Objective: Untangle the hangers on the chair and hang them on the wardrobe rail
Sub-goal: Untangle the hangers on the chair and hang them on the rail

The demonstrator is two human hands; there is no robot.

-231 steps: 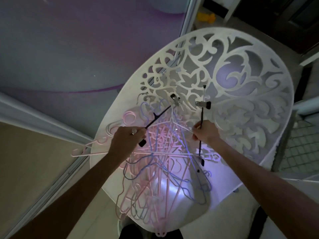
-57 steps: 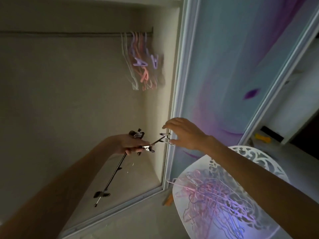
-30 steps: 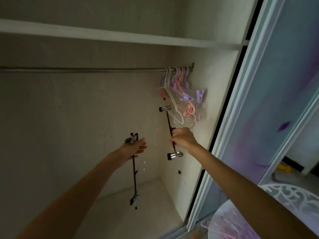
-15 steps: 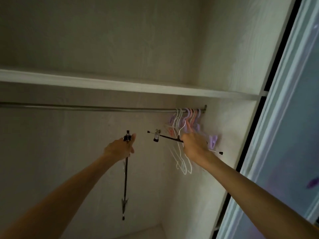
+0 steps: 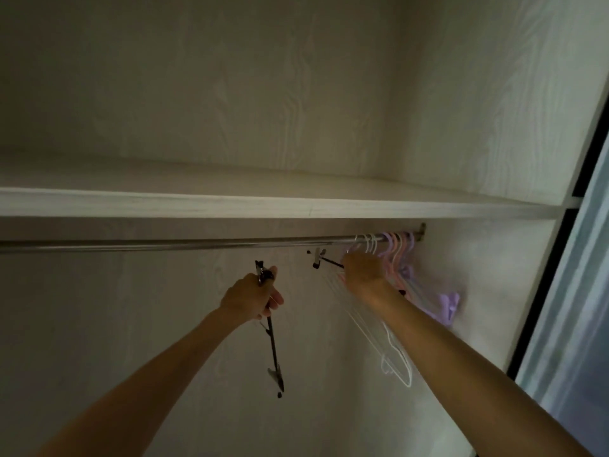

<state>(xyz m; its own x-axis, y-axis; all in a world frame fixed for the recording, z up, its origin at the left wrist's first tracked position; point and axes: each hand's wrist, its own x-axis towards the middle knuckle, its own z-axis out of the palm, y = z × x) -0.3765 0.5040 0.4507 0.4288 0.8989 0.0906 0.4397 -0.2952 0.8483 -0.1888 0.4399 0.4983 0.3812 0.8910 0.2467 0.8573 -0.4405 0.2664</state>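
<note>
A metal wardrobe rail [image 5: 184,244] runs across under the shelf. Several white, pink and purple hangers [image 5: 392,255] hang bunched at its right end. My left hand [image 5: 251,296] grips a black clip hanger [image 5: 274,351] near its top, and the bar dangles almost straight down below the rail. My right hand [image 5: 362,271] holds a second black clip hanger [image 5: 320,258] just under the rail beside the bunch; only its left clip end shows. The chair is out of view.
A white shelf [image 5: 263,201] sits directly above the rail. The wardrobe's right side wall [image 5: 487,275] stands close behind the hung hangers, and a sliding door [image 5: 573,308] edges the right. The rail's left stretch carries nothing.
Both hands have risen toward the rail. My right hand has brought its clip hanger up next to the hung bunch. My view has tilted upward.
</note>
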